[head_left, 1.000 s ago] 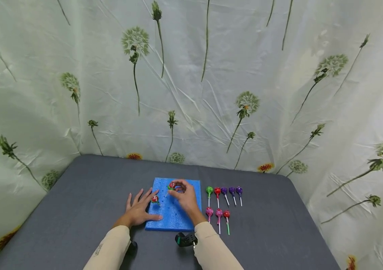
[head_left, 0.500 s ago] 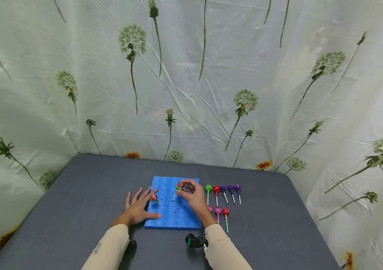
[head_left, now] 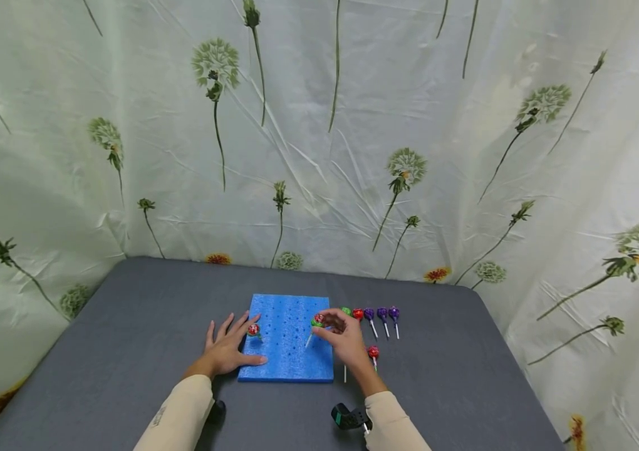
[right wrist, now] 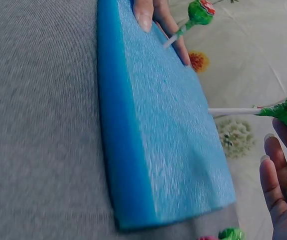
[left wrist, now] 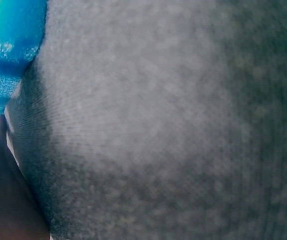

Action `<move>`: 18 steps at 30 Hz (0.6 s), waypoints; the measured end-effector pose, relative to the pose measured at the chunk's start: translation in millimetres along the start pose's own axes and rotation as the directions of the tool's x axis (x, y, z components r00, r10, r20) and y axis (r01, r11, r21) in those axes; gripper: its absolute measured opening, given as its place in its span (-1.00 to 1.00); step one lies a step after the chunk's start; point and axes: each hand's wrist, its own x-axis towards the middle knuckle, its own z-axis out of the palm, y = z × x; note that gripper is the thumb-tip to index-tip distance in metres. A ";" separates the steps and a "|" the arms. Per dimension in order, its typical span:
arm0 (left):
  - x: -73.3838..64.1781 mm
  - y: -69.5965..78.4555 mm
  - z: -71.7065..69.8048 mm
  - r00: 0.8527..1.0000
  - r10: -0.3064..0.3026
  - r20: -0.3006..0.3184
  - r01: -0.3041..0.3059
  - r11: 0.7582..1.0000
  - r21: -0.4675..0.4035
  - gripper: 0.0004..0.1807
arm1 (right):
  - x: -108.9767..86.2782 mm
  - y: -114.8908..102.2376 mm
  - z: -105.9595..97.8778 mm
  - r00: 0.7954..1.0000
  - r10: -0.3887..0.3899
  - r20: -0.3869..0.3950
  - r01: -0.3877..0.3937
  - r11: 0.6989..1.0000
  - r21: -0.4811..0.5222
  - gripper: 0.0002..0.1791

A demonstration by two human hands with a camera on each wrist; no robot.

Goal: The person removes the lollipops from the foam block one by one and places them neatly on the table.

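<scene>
A blue foam board (head_left: 285, 371) dotted with small holes lies on the table. My left hand (head_left: 225, 352) rests at its left edge with fingers spread. Beside those fingers, a lollipop in a red and green wrapper (head_left: 254, 329) stands in the board; its stick also shows in the right wrist view. My right hand (head_left: 349, 343) pinches another red and green lollipop (head_left: 317, 321) by its wrapped head, over the right part of the board. Its white stick slants down, the tip close over the foam. In the left wrist view only a board corner (left wrist: 13, 45) and part of the hand appear.
Right of the board lie a green lollipop (head_left: 346, 311), a red one (head_left: 358, 314) and several purple ones (head_left: 383, 315). A red lollipop (head_left: 373, 352) lies nearer, partly behind my right hand. A flowered curtain (head_left: 308, 156) hangs behind the grey table (head_left: 443, 376).
My right hand has carried the held lollipop rightward across the board, and now covers some of the lollipops lying beside it. The left hand has stayed at the board's edge.
</scene>
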 end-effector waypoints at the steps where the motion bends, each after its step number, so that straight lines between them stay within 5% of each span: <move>1: 0.2 0.2 0.0 1.000 0.001 0.000 -0.001 1.000 0.001 0.13 | -1.2 1.8 -2.6 1.000 0.008 -0.005 -0.008 1.000 0.000 -0.70; 8: -3.5 6.5 -6.1 1.000 -0.012 0.025 0.012 1.000 0.013 0.11 | -5.4 26.4 -15.6 0.999 0.028 -0.035 -0.029 0.999 -0.024 -0.69; 18: -3.2 11.6 -10.6 0.999 -0.016 0.042 0.015 0.999 0.028 0.11 | -13.6 41.6 -35.0 0.998 -0.049 -0.045 0.047 0.997 -0.055 -0.67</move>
